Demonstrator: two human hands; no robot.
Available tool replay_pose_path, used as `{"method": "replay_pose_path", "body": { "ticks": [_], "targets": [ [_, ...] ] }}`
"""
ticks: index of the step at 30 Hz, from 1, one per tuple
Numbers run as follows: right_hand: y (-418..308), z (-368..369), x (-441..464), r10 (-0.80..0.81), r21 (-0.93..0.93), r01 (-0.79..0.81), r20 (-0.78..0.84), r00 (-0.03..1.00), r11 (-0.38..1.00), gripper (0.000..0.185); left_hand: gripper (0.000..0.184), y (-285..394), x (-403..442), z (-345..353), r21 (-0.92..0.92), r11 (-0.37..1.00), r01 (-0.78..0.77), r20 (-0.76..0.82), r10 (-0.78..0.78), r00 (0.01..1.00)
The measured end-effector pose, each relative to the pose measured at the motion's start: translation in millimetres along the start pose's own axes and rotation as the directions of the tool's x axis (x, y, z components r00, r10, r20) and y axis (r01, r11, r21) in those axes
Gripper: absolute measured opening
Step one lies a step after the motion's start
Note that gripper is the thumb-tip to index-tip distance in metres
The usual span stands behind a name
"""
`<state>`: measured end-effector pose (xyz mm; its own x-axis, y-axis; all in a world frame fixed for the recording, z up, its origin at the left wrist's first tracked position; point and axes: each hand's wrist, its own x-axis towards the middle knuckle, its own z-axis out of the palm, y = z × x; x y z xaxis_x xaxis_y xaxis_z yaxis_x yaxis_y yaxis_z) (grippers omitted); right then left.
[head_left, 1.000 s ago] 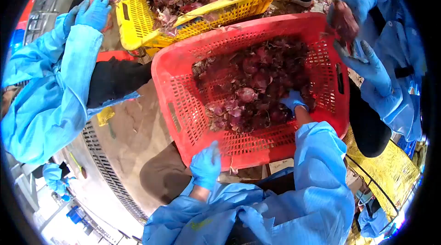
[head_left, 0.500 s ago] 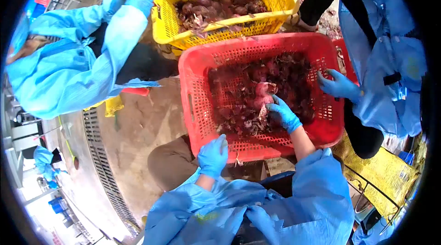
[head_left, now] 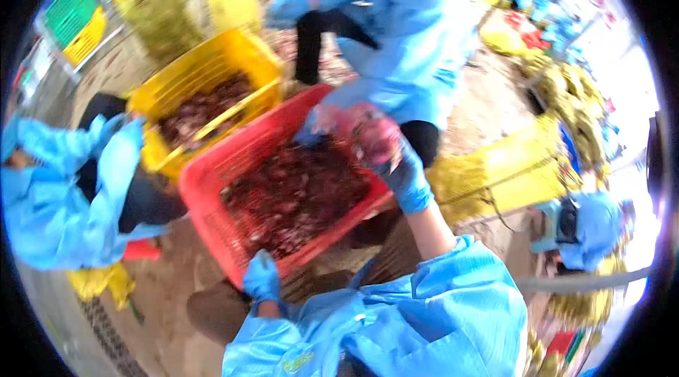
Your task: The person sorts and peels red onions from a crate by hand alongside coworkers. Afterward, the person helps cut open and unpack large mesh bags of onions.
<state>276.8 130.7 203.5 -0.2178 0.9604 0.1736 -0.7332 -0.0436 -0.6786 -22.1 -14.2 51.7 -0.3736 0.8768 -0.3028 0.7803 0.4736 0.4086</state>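
Note:
My right hand (head_left: 410,182), in a blue glove, is raised over the right end of the red crate (head_left: 212,200). Its fingers close on a red onion (head_left: 378,142); pinkish motion blur beside it hides whether there is more than one. My left hand (head_left: 262,278), also gloved in blue, is at the crate's near rim with its fingers curled. What it holds, if anything, cannot be made out. Inside the crate lies a dark heap of red onions and loose skins (head_left: 297,193).
A yellow crate (head_left: 159,94) of onions stands behind the red one. One co-worker (head_left: 71,193) sits at left, another (head_left: 417,37) beyond the red crate, partly behind my raised onion. Yellow mesh sacks (head_left: 495,172) lie at right. A grey bar (head_left: 580,281) crosses the lower right.
My view has swung to the right. My right hand has lifted the onion from the heap up and rightward past the crate's rim. My left hand remains near the rim.

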Motion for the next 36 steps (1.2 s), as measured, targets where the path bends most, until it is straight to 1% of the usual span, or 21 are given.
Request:
{"method": "replay_pose_path", "body": {
  "ticks": [1,2,3,4,5,7,9,12,14,16,17,19,21,22,24,27,29,30,33,34,36],
  "targets": [
    [-39,-19,-7,-0.061,0.38,0.074,-0.046,0.997,0.922,0.043,0.042,0,-2,3,0.026,1.0,-0.01,-0.026,0.011,1.0],
    [-78,-36,-16,-0.121,0.698,0.151,-0.092,0.988,0.7,0.039,0.043,-4,3,7,0.038,0.999,-0.02,-0.004,0.02,1.0],
    [-117,-25,-31,-0.324,0.299,0.319,-0.034,0.945,0.899,0.041,0.043,-9,5,10,0.053,0.998,-0.021,0.015,0.02,1.0],
    [-157,-12,-47,-0.512,-0.134,0.511,0.026,0.858,0.849,0.044,0.044,-16,8,19,0.05,0.998,-0.048,-0.021,0.049,0.999],
    [-197,-30,-70,-0.573,-0.119,0.566,-0.029,0.819,0.815,0.042,0.045,-22,9,24,0.056,0.996,-0.067,-0.046,0.07,0.997],
    [-267,-27,-104,-0.698,-0.495,0.709,0.254,0.67,0.501,0.032,0.045,-24,11,26,0.09,0.993,-0.07,-0.023,0.072,0.997],
    [-284,-8,-127,-0.992,-0.822,0.56,-0.05,0.113,0.105,0.024,0.045,-10,7,13,0.12,0.992,-0.044,0.005,0.044,0.999],
    [-345,-55,-167,-0.999,-0.98,0.199,0.002,0.035,0.005,0.011,0.044,-18,4,17,0.157,0.986,-0.057,-0.02,0.061,0.998],
    [-361,-74,-189,-0.954,-0.921,-0.38,-0.186,0.235,0.086,0.009,0.042,-28,10,25,0.163,0.979,-0.118,-0.068,0.131,0.989],
    [-363,-79,-193,-0.883,-0.788,-0.586,-0.123,0.453,-0.191,0.019,0.043,-18,6,17,0.12,0.993,-0.014,0.06,0.007,0.998],
    [-347,-86,-188,-0.849,-0.819,-0.417,0.15,0.507,-0.394,0.022,0.042,-19,3,16,0.064,0.993,-0.096,0.05,0.092,0.994],
    [-296,-52,-156,-0.796,-0.988,-0.153,-0.111,0.595,0.023,0.027,0.041,-13,2,12,0.037,0.999,-0.027,0.096,0.024,0.995],
    [-233,-39,-133,-0.596,-0.975,-0.199,-0.103,0.796,-0.096,0.026,0.036,-27,12,34,0.118,0.991,-0.059,0.01,0.058,0.998],
    [-197,-33,-116,-0.438,-0.969,-0.215,-0.247,0.865,0.122,0.026,0.036,-20,4,29,0.069,0.996,-0.055,-0.074,0.06,0.995],
    [-115,5,-75,-0.082,-0.98,-0.135,-0.124,0.989,-0.143,0.033,0.036,-8,-1,13,0.063,0.998,-0.003,0.009,0.003,1.0],
    [3,-31,-27,0.446,-0.996,-0.088,-0.067,0.892,0.025,0.027,0.035,-7,5,15,0.048,0.998,0.028,0.031,-0.03,0.999],
    [85,-93,-10,0.586,-0.999,0.031,0.0,0.81,-0.043,0.029,0.034,-5,5,16,0.03,0.999,0.041,0.032,-0.042,0.999],
    [115,-115,-4,0.638,-0.991,-0.056,-0.119,0.761,-0.118,0.03,0.033,-3,3,14,0.052,0.996,0.067,0.033,-0.069,0.997],
    [191,-169,7,0.63,-0.878,-0.189,-0.451,0.632,-0.439,0.042,0.033,10,10,0,0.087,0.985,0.147,0.154,-0.159,0.975],
    [214,-192,4,0.647,-0.885,-0.181,-0.441,0.622,-0.43,0.042,0.033,10,8,2,0.089,0.987,0.132,0.131,-0.143,0.981],
    [250,-230,-10,0.51,-0.71,-0.473,-0.704,0.495,-0.522,0.055,0.034,4,8,9,0.111,0.989,0.093,0.108,-0.105,0.989]
  ]
}}
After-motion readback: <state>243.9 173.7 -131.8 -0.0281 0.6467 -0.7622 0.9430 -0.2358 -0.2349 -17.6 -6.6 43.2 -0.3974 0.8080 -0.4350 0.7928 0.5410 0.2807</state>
